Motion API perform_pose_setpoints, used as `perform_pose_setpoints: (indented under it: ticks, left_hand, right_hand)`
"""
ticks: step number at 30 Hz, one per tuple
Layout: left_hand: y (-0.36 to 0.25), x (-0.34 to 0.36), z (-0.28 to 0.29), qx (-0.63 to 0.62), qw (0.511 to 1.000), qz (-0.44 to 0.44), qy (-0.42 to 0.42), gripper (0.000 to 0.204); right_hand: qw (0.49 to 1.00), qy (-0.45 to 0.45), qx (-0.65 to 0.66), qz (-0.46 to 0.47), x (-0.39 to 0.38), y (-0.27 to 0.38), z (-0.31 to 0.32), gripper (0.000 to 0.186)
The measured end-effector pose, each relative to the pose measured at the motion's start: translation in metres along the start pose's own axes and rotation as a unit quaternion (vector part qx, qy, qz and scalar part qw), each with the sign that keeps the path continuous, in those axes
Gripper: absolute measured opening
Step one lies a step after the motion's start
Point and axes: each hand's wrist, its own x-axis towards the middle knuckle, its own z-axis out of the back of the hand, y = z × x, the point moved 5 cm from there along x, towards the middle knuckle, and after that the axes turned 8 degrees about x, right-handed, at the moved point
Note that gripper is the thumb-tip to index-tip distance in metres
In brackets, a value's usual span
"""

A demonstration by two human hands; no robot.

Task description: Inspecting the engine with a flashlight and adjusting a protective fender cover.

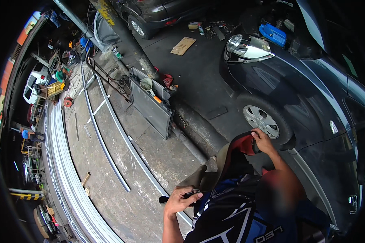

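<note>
Grey concrete floor (146,162) spreads below; the left hand's (178,201) fingers pinch the lower end of a red-lined olive band (244,145), the right hand's (264,142) its upper end, the bent long axis slanting up rightward toward a car wheel (260,121).

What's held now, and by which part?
Olive-brown fabric strip with red lining: right hand pinches its red end; left hand closes on a small black piece near its other end.
</note>
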Motion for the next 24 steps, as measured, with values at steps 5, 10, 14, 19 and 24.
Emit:
perform_pose_setpoints:
  ticks: [5, 10, 14, 19, 24]
  left_hand:
    - [-0.060, 0.203, 0.035, -0.041, 0.993, -0.044, 0.105, 0.020]
    - [-0.133, 0.432, 0.072, -0.094, 0.985, -0.095, 0.112, 0.016]
    - [-0.211, 0.567, 0.120, -0.075, 0.975, -0.172, 0.115, 0.015]
    - [-0.309, 0.676, 0.213, -0.118, 0.959, -0.244, 0.082, 0.021]
    - [-0.367, 0.791, 0.281, -0.167, 0.935, -0.312, 0.036, 0.029]
  right_hand:
    - [0.953, -0.094, 0.235, -0.165, 0.139, -0.035, -0.020, 0.034]
    - [0.956, 0.039, 0.245, -0.156, 0.317, -0.022, -0.054, 0.037]
    - [0.965, 0.122, 0.223, -0.070, 0.441, 0.038, -0.056, 0.037]
    - [0.921, 0.205, 0.277, -0.179, 0.558, 0.117, -0.002, 0.031]
    - [0.956, 0.106, 0.178, -0.206, 0.685, 0.173, 0.048, 0.034]
